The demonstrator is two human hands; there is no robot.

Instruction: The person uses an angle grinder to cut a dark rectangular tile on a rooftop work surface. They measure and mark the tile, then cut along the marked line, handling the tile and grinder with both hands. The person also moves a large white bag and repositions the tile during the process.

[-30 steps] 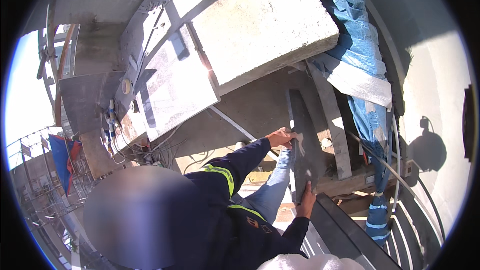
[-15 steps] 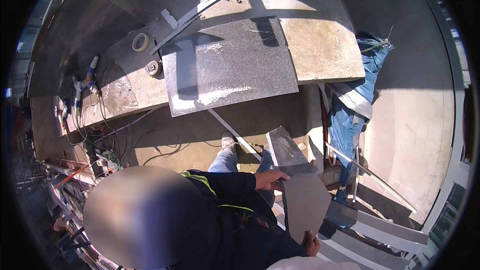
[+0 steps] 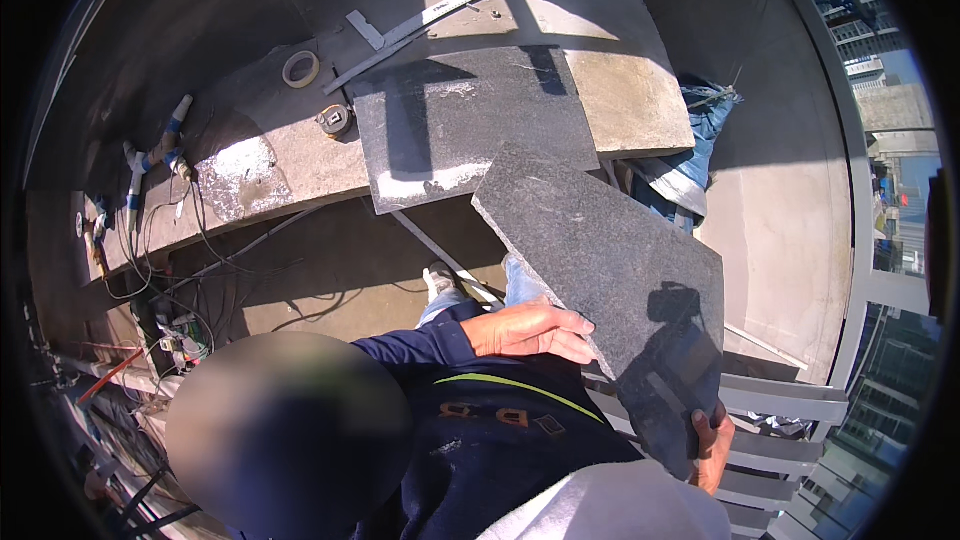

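Observation:
A dark grey speckled stone slab (image 3: pixel 610 250) with angled corners is held up at a tilt in front of my body, its far end overlapping the near edge of a second stone slab (image 3: pixel 480 115) on the ledge. My right hand (image 3: pixel 712 448) grips its near right edge, the fingertips showing on the upper face. Along the left edge, my left hand (image 3: pixel 530 330) has its fingers stretched out, their tips at the slab's side. A camera-like shadow falls across the lifted piece.
On the concrete ledge (image 3: pixel 630 105) are a metal square (image 3: pixel 440 15), a tape roll (image 3: pixel 300 69), a tape measure (image 3: pixel 335 120) and taped cable connectors (image 3: pixel 160 155). Cables hang down at the left. A blue sheet (image 3: pixel 705 130) hangs at the right, above grey railing slats (image 3: pixel 780 398).
The slab has come up closer and turned, its dark speckled face now fully showing. My left hand has gone from gripping its edge to outstretched fingers; my right hand has moved right and upward.

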